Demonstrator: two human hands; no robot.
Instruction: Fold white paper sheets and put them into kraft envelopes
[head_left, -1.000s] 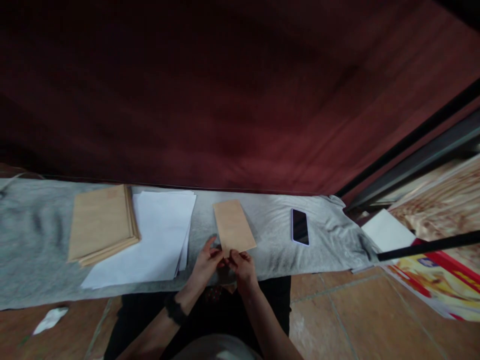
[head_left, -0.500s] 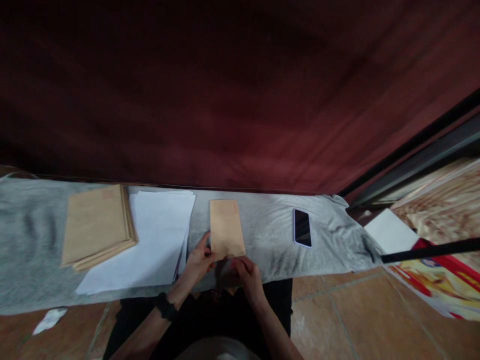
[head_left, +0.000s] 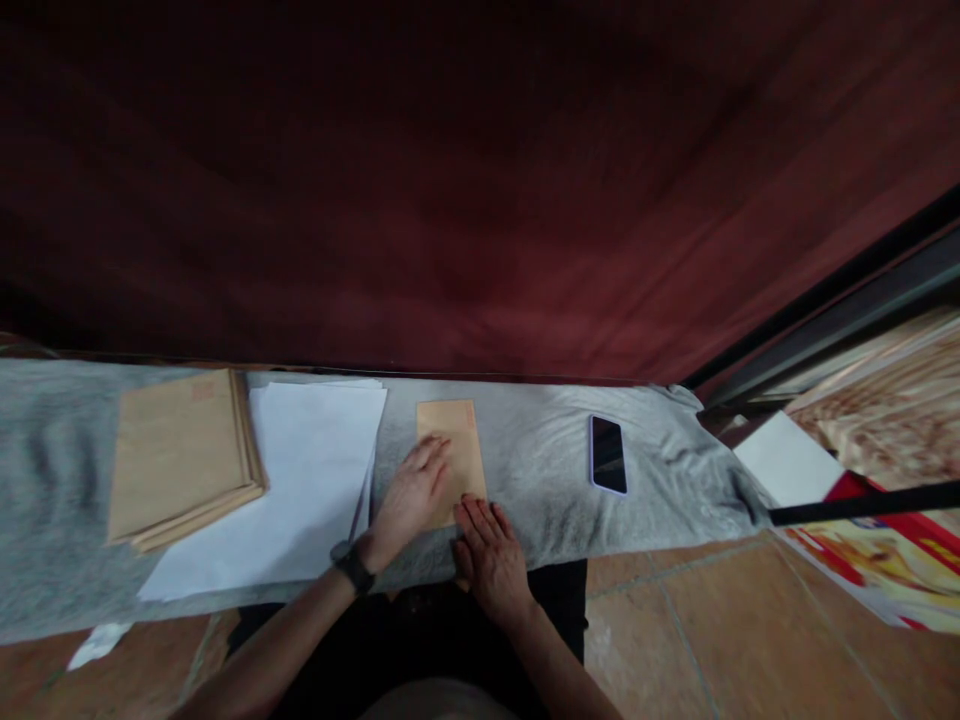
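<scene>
Tan paper envelope [head_left: 454,440] now lies flat on the grey cloth [head_left: 540,470], where a moment ago its near edge was pinched up. Left hand [head_left: 409,495] presses open-palmed on it; right hand [head_left: 487,550] rests flat, fingers spread, at its near corner. White paper sheets [head_left: 300,480] sit just left; bare cloth spreads right toward a black phone [head_left: 608,455].

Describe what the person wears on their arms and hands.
Both forearms are bare, with no sleeves in view. The left hand has a black band round its wrist, likely a watch. The right hand shows no glove; I see no rings on either.
</scene>
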